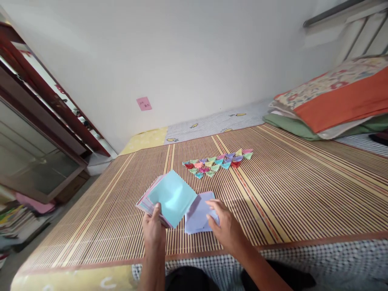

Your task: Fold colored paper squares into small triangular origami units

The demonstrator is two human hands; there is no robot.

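A fanned stack of coloured paper sheets [174, 196], light blue on top with pink edges beneath, is gripped in my left hand [153, 228], thumb on the top sheet. My right hand [224, 224] hovers at the right side of a pile of pale purple sheets [198, 220] lying on the striped mat. Its fingers are apart and nothing shows between them. Beyond both hands, several small folded paper pieces [216, 161] in many colours stand in rows on the mat.
The striped bamboo mat [291, 182] covers a bed against a white wall [194, 60]. Folded bedding and an orange-edged pillow [342, 101] lie at the right. A pink note [143, 103] is on the wall. Books [18, 220] sit at the far left.
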